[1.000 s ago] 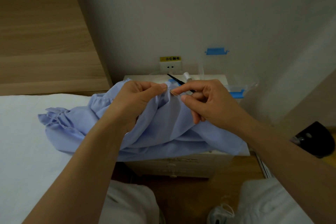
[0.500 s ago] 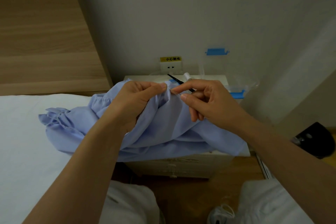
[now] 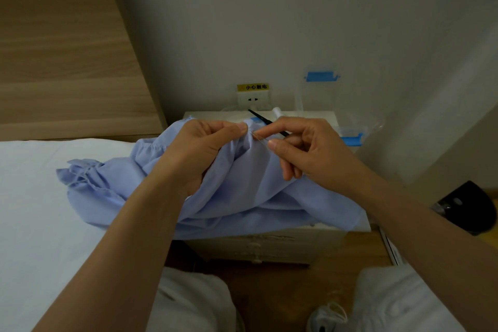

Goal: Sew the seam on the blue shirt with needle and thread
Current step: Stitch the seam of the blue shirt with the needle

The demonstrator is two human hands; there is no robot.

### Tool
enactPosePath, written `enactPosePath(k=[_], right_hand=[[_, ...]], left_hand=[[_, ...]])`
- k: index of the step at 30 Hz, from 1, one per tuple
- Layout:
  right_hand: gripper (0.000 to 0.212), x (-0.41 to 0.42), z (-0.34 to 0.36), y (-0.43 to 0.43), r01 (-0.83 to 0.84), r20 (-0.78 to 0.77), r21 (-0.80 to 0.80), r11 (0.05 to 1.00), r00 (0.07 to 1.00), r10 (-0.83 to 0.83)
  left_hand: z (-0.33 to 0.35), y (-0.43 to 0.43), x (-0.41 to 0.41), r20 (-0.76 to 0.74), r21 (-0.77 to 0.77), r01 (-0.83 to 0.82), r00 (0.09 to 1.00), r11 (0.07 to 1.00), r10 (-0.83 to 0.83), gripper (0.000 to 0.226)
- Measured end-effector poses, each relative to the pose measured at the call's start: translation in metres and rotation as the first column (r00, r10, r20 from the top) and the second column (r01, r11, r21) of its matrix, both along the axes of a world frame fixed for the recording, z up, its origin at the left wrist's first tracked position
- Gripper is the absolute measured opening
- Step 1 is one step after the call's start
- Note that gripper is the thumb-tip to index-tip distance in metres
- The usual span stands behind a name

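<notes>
The blue shirt (image 3: 242, 191) lies bunched across a white nightstand and the edge of the bed. My left hand (image 3: 204, 148) pinches a raised fold of the shirt between thumb and forefinger. My right hand (image 3: 304, 151) pinches a thin needle (image 3: 259, 138) between thumb and forefinger, its point at the fold just right of my left thumb. The thread is too fine to make out.
The white nightstand (image 3: 269, 245) stands against the wall below a socket (image 3: 253, 98). Behind my hands lie black scissors (image 3: 262, 120), a white spool (image 3: 277, 111) and a clear bag with blue trim (image 3: 350, 139). The white bed (image 3: 40, 210) is at left, a black object (image 3: 469, 207) at right.
My right hand has drawn slightly right and back from the fold, so the needle now shows between the hands. My left hand keeps its pinch on the shirt.
</notes>
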State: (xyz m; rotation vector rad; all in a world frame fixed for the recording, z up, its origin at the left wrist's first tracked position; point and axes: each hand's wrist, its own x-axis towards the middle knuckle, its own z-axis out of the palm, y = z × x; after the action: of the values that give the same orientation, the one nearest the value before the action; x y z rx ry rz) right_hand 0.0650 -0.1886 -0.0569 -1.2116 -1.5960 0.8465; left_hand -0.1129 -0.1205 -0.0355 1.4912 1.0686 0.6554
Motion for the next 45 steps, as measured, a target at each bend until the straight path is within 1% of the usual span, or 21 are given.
enactPosePath(k=[2,8,12,14,16,19,21,24,26,28,32,33,35,37,39,41,42,43,45], right_hand=[[0.023,0.0,0.0,0.0,0.002,0.003,0.001,1.0,1.0,-0.002],[0.021,0.0,0.003,-0.001,0.005,0.008,-0.014,1.0,1.0,-0.005],[0.015,0.003,0.004,0.001,0.053,-0.078,-0.072,0.996,0.995,-0.059],[0.014,0.003,0.004,0.002,0.072,-0.11,-0.094,0.993,0.991,-0.082],[0.012,0.002,0.004,0.003,0.064,-0.103,-0.105,0.992,0.992,-0.075],[0.009,0.002,0.006,0.003,0.067,-0.088,-0.078,0.995,0.993,-0.073],[0.011,0.003,0.007,0.005,0.09,-0.112,-0.064,0.994,0.989,-0.097],[0.011,0.005,0.008,0.006,0.112,-0.126,-0.055,0.992,0.985,-0.119],[0.009,0.005,0.008,0.007,0.12,-0.162,-0.049,0.992,0.979,-0.127],[0.008,0.006,0.009,0.008,0.136,-0.21,-0.038,0.99,0.967,-0.141],[0.01,0.008,0.01,0.01,0.127,-0.327,-0.051,0.991,0.935,-0.137],[0.01,0.007,0.011,0.011,0.118,-0.361,-0.059,0.991,0.923,-0.132],[0.011,0.007,0.012,0.012,0.106,-0.427,-0.075,0.992,0.895,-0.127],[0.012,0.006,0.013,0.012,0.105,-0.484,-0.09,0.99,0.865,-0.136],[0.012,0.006,0.013,0.013,0.103,-0.524,-0.101,0.99,0.84,-0.141],[0.012,0.005,0.013,0.013,0.108,-0.543,-0.104,0.989,0.827,-0.148],[0.012,0.006,0.013,0.014,0.112,-0.551,-0.106,0.988,0.821,-0.152],[0.012,0.006,0.013,0.015,0.117,-0.56,-0.109,0.987,0.813,-0.159],[0.012,0.006,0.013,0.016,0.126,-0.574,-0.121,0.985,0.801,-0.173]], left_hand=[[-0.002,-0.004,-0.002,0.056,0.034,-0.017,0.998,0.999,0.015,0.022],[-0.003,-0.002,-0.002,0.066,0.038,-0.011,0.998,0.999,0.008,0.02],[-0.006,0.003,-0.004,0.047,0.056,-0.012,0.999,0.998,0.009,0.023],[-0.006,0.005,-0.005,0.039,0.08,-0.004,0.999,0.997,0.001,0.025],[-0.007,0.005,-0.005,0.014,0.115,0.006,1.0,0.993,-0.008,0.022],[-0.007,0.004,-0.005,0.007,0.191,-0.013,1.0,0.982,0.012,0.011],[-0.007,0.002,-0.005,0.019,0.242,-0.028,1.0,0.97,0.025,0.012],[-0.007,0.004,-0.006,-0.037,0.379,0.021,0.999,0.925,-0.008,0.007],[-0.01,0.01,-0.007,-0.093,0.455,0.069,0.995,0.888,-0.029,0.018],[-0.011,0.011,-0.007,-0.157,0.483,0.12,0.986,0.867,-0.049,0.027],[-0.012,0.007,-0.004,-0.258,0.505,0.178,0.965,0.845,-0.049,0.037],[-0.012,0.006,-0.004,-0.272,0.502,0.179,0.962,0.846,-0.042,0.037],[-0.013,0.004,-0.002,-0.279,0.511,0.196,0.959,0.837,-0.055,0.029],[-0.017,0.005,-0.003,-0.312,0.548,0.237,0.948,0.802,-0.067,0.014],[-0.022,0.008,-0.004,-0.365,0.622,0.265,0.931,0.737,-0.027,0.006],[-0.026,0.014,-0.005,-0.361,0.73,0.274,0.932,0.626,0.013,0.01],[-0.026,0.017,-0.005,-0.347,0.775,0.284,0.938,0.564,0.005,0.013],[-0.024,0.019,-0.005,-0.336,0.807,0.297,0.942,0.511,-0.017,0.014],[-0.02,0.017,-0.005,-0.349,0.834,0.336,0.936,0.439,-0.052,0.018]])
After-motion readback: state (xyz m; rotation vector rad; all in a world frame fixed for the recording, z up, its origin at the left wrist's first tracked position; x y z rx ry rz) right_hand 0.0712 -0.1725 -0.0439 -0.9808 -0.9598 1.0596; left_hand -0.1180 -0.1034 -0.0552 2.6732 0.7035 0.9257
